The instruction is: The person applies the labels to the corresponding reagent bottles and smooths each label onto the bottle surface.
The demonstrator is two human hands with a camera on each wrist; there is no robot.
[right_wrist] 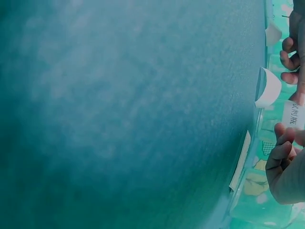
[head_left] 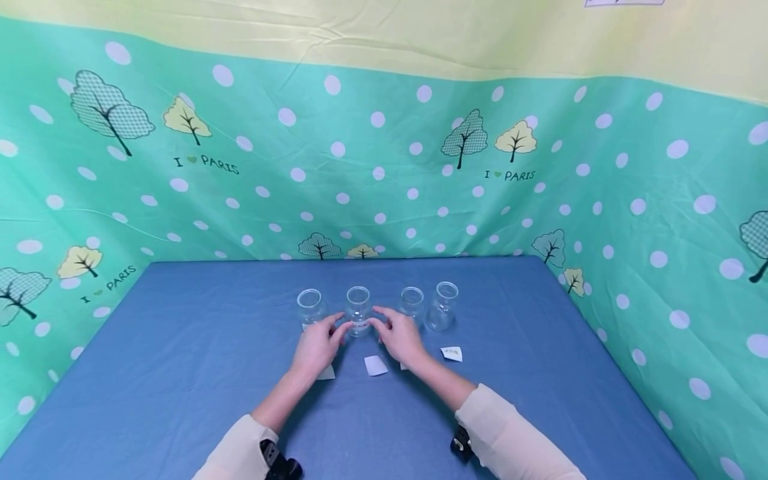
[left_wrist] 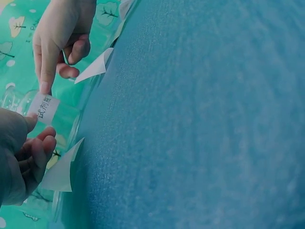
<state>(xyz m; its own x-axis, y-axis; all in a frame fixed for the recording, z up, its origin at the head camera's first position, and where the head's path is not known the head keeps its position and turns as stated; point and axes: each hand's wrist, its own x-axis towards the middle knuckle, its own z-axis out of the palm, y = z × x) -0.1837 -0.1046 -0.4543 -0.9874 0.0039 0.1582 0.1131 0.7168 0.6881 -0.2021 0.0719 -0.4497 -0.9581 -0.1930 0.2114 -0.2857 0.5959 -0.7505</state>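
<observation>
Between the hands (head_left: 317, 348) (head_left: 402, 339) stands a clear, white-labelled jar (head_left: 359, 311).

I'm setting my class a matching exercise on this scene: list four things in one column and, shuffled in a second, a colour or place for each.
Column 1
1. Jar second from the left
2. Tabletop
3. Dotted backdrop
4. Sleeves

Column 2
A. Blue
B. Off-white
C. Mostly green
D. Between the left hand and right hand

Pairs: 1-D, 2-A, 3-C, 4-B
</observation>
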